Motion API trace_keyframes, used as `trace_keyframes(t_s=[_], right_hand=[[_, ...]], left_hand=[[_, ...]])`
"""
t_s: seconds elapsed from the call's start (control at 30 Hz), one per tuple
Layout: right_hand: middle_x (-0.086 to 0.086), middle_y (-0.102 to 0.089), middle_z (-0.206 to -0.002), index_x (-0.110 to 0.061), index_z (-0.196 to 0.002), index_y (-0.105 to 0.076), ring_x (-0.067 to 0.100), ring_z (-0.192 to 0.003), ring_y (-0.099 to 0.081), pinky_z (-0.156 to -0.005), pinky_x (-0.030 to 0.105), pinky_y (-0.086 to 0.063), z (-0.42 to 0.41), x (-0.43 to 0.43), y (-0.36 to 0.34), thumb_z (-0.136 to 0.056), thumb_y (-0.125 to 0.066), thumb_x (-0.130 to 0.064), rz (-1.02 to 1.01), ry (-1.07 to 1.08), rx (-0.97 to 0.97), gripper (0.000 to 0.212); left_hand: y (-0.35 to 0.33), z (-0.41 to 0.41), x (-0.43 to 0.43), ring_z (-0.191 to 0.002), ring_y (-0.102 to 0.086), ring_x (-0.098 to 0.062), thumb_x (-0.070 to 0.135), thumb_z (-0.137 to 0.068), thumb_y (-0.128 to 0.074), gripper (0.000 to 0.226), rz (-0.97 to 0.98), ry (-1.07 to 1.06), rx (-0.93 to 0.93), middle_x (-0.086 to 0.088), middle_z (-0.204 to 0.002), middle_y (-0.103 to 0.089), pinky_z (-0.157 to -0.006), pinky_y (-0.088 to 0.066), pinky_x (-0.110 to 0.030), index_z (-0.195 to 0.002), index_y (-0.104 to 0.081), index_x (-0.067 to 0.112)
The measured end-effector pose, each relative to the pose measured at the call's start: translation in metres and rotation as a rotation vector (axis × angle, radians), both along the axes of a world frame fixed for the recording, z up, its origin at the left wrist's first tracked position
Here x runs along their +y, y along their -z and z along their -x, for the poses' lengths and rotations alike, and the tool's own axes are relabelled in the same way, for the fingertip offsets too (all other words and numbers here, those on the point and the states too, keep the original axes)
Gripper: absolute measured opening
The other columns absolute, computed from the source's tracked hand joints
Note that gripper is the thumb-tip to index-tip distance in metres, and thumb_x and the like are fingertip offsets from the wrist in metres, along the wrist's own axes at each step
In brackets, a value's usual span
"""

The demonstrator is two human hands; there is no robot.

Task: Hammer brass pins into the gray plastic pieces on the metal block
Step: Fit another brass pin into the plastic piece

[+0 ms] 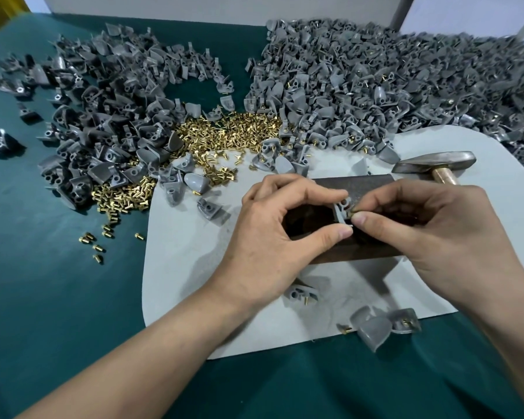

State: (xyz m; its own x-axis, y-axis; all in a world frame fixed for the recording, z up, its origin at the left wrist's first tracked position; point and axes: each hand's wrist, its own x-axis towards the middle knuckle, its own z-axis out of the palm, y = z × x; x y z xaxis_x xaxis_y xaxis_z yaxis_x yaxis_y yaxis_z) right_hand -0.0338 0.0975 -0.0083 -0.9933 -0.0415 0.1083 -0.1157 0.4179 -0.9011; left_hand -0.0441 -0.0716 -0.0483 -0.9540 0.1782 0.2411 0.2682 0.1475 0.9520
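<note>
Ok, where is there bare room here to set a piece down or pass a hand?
Bare: the mat left of the metal block, below the brass pins; and the green cloth nearer than the left pile of gray pieces. Crowded: the far side, with the right pile and the pins between. The hammer lies right of the block.

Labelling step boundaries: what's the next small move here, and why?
Probably press the brass pin into the gray piece: the right hand pinches it against the piece, the left hand holds the piece on the metal block, and the hammer lies unheld behind the block.
</note>
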Motion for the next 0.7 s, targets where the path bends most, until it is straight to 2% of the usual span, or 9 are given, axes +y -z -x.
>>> trace_keyframes(t_s=[0.37,0.57,0.7], right_hand=[[-0.007,-0.072,-0.066,-0.026,-0.076,-0.074,0.003,-0.059,-0.063,-0.060,0.012,-0.051,-0.0006,-0.0024,-0.0020,-0.070,-0.077,-0.015,0.003,0.023,-0.021,0.013],[-0.002,-0.073,-0.069,-0.026,-0.079,-0.074,0.013,-0.064,-0.068,-0.069,0.031,-0.055,-0.0023,-0.0035,-0.0029,-0.069,-0.077,-0.019,-0.002,0.033,-0.043,0.012],[-0.004,-0.072,-0.068,-0.027,-0.078,-0.074,0.008,-0.061,-0.066,-0.066,0.026,-0.055,-0.0023,-0.0036,-0.0033,-0.070,-0.077,-0.017,-0.012,0.033,-0.040,0.013]], left_hand=[[0.0020,0.0013,-0.0003,-0.121,-0.051,-0.020,0.045,-0.067,-0.074,0.029,0.001,0.007,0.012,0.022,-0.104,-0.057,-0.106,-0.039,-0.046,-0.095,-0.070,0.041],[0.0027,0.0021,0.0003,-0.120,-0.051,-0.019,0.045,-0.066,-0.074,0.028,-0.008,0.000,0.011,0.014,-0.105,-0.059,-0.106,-0.038,-0.046,-0.094,-0.069,0.043],[0.0034,0.0019,-0.0005,-0.120,-0.051,-0.019,0.046,-0.066,-0.074,0.029,-0.004,0.005,0.007,0.012,-0.106,-0.059,-0.106,-0.039,-0.045,-0.094,-0.070,0.042]])
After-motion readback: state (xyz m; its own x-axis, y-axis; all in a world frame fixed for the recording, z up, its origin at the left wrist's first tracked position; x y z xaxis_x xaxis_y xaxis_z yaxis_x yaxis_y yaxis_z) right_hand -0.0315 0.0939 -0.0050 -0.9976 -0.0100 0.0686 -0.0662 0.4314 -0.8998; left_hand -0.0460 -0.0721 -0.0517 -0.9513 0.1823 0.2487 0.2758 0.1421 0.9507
